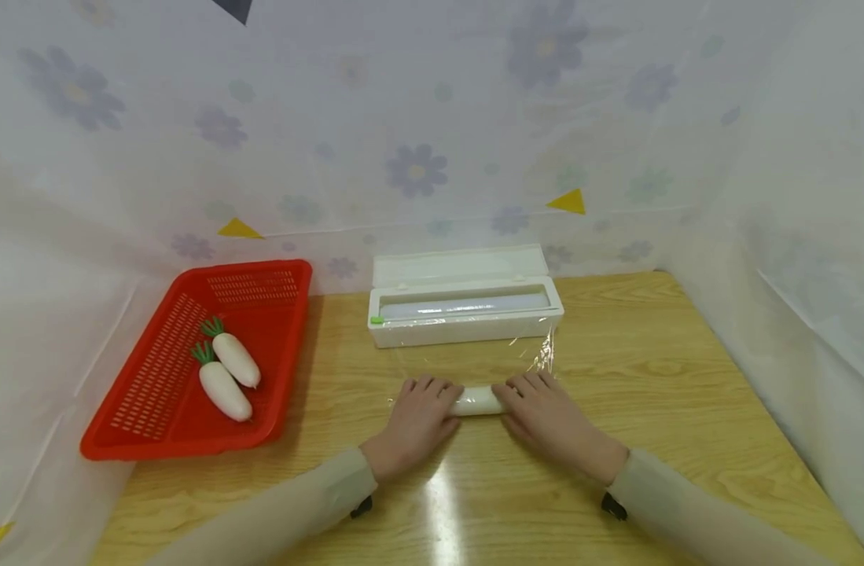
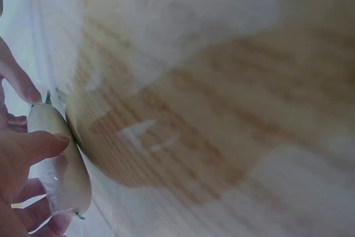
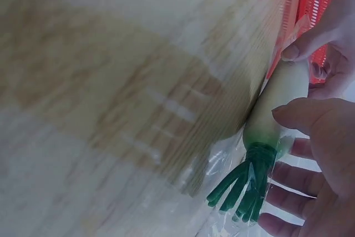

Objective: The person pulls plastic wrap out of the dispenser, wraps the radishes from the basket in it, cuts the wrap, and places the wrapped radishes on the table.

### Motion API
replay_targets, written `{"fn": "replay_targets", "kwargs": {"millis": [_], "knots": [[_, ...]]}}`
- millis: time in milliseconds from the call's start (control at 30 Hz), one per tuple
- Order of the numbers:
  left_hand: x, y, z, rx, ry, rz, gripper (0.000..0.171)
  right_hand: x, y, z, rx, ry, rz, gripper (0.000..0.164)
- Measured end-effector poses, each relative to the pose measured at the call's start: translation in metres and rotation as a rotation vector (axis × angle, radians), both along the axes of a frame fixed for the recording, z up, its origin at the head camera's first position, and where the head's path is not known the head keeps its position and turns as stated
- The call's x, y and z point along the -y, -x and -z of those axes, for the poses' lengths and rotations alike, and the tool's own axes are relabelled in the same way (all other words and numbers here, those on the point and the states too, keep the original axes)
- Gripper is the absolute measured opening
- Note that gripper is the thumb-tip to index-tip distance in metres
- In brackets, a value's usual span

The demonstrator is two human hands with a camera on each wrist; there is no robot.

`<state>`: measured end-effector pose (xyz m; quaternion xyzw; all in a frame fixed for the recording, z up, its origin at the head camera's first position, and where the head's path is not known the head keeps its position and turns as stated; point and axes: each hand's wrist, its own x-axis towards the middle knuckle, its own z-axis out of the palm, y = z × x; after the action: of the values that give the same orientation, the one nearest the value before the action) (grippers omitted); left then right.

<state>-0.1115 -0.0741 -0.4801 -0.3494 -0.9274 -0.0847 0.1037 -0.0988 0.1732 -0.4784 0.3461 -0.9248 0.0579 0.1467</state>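
Observation:
Both hands hold a white radish (image 1: 477, 402) lying crosswise on the table, with clear cling film (image 1: 474, 358) about it. My left hand (image 1: 419, 419) grips one end, its thumb across the near side and its fingers over the far side. At the other end, my right hand (image 1: 553, 420) holds it in the same way. Green leaf stalks (image 3: 244, 187) stick out beside the right hand in the right wrist view, under film. From the radish the film runs back to a white cling film box (image 1: 467, 330) with its lid raised and a roll inside.
On the left stands a red plastic basket (image 1: 290, 369) with two more white radishes, one radish (image 1: 237, 359) beside the other radish (image 1: 224, 391). Flower-patterned sheeting (image 1: 417, 118) walls in the wooden table (image 1: 672, 409) at the back and sides.

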Motion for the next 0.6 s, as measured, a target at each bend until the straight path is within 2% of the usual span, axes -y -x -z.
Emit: {"fn": "replay_targets", "kwargs": {"millis": [133, 300, 433, 600], "knots": [[-0.001, 0.006, -0.002, -0.014, 0.028, -0.016, 0.047, 0.0, 0.006, 0.003, 0.024, -0.009, 0.025, 0.052], [-0.002, 0.013, -0.003, 0.011, 0.032, -0.021, 0.043, -0.001, 0.013, 0.005, 0.033, -0.01, 0.034, 0.055], [-0.003, 0.02, -0.001, 0.055, 0.002, -0.044, 0.047, -0.001, 0.018, 0.003, 0.041, -0.019, 0.029, 0.057], [-0.003, 0.026, 0.002, 0.098, -0.047, -0.056, 0.041, 0.0, 0.023, 0.002, 0.054, -0.026, 0.044, 0.052]]}}
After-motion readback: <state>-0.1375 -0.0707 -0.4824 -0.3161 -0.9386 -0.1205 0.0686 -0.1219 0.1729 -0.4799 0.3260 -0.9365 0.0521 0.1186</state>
